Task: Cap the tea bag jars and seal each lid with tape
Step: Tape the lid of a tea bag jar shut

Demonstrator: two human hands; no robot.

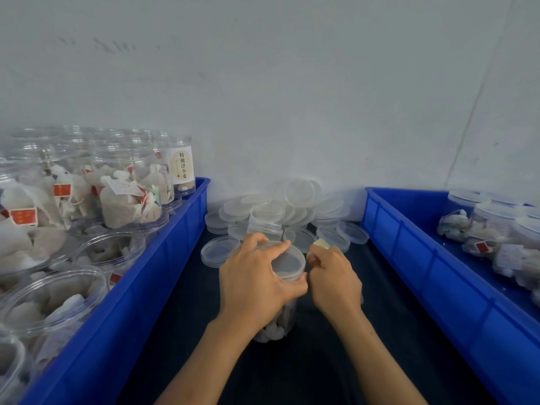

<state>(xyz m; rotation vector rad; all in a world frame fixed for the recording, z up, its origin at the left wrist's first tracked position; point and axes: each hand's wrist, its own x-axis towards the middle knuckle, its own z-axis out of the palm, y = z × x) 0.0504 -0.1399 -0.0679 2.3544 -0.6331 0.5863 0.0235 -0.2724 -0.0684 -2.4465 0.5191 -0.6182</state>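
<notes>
The left hand (253,276) is wrapped in a close grip around the lid (287,263) and rim of a clear jar (276,320) standing on the dark worktop (321,361) at lower centre. The right hand (333,277), touching the jar's right side, is pinched shut on a small yellowish piece (321,244). Loose lids (280,211) are piled just behind. Blue bins (163,258) of jars are seen left and right.

A: Views?
B: One, head-worn wide-angle, looking forward and down, close over the dark worktop (181,317)
A: Facing?
B: Pale wall (292,97) ahead, blue bins (140,302) at both edges, forearms entering from below
</notes>
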